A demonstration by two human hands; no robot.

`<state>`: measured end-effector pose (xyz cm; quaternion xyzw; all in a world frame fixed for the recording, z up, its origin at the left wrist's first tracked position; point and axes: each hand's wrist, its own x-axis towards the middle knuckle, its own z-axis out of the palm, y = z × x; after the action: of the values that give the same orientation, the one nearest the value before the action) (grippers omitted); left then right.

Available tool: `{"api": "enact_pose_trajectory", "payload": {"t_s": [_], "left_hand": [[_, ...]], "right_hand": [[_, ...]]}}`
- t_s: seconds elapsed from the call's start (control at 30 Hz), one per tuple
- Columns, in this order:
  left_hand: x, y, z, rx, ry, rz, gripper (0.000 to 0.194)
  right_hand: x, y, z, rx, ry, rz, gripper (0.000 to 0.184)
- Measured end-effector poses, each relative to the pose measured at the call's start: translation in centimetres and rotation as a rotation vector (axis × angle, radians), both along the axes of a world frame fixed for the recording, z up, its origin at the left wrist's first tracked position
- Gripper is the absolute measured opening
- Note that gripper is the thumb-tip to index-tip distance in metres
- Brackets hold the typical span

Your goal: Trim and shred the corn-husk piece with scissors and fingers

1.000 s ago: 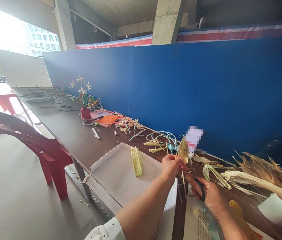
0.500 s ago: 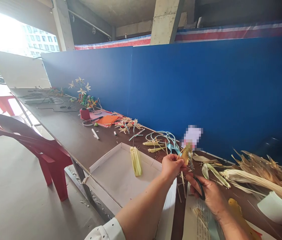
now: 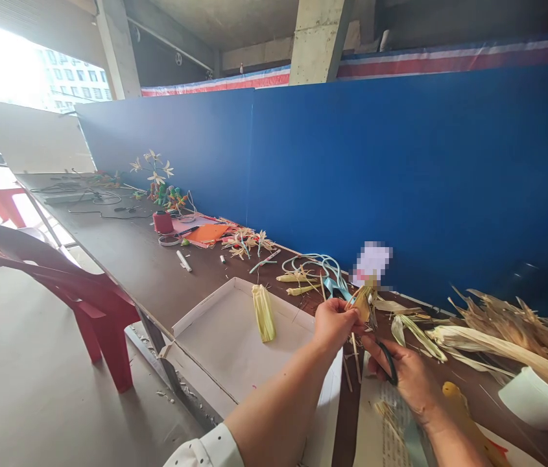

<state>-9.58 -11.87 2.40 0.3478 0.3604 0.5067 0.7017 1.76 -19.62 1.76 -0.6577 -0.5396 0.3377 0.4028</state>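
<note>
Left hand (image 3: 334,325) pinches a yellowish husk piece (image 3: 363,305) between thumb and fingers, above the brown table (image 3: 132,253) and beyond the right end of a white tray (image 3: 220,357). To its right and a little nearer, the right hand (image 3: 407,375) grips black-handled scissors (image 3: 392,364), with their blades reaching away beside the husk piece (whether they are parted is too small to tell). A pale green husk bundle (image 3: 264,314) lies in the tray, toward the far side. Beyond the left hand, light blue cord (image 3: 325,259) loops over the table; dried husks (image 3: 502,324) heap up on the right, with a white bowl (image 3: 539,399) nearer. Farther left sit orange paper (image 3: 210,232) and a red spool (image 3: 163,222).
</note>
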Motion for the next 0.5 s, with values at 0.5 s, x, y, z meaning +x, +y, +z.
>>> {"api": "enact_pose_trajectory", "payload": {"t_s": [0.5], "left_hand": [[-0.25,0.03,-0.15,-0.065,-0.083,-0.082,0.018]], "right_hand": [[-0.32,-0.36,0.75,0.023,-0.096,-0.008,0.042]]}}
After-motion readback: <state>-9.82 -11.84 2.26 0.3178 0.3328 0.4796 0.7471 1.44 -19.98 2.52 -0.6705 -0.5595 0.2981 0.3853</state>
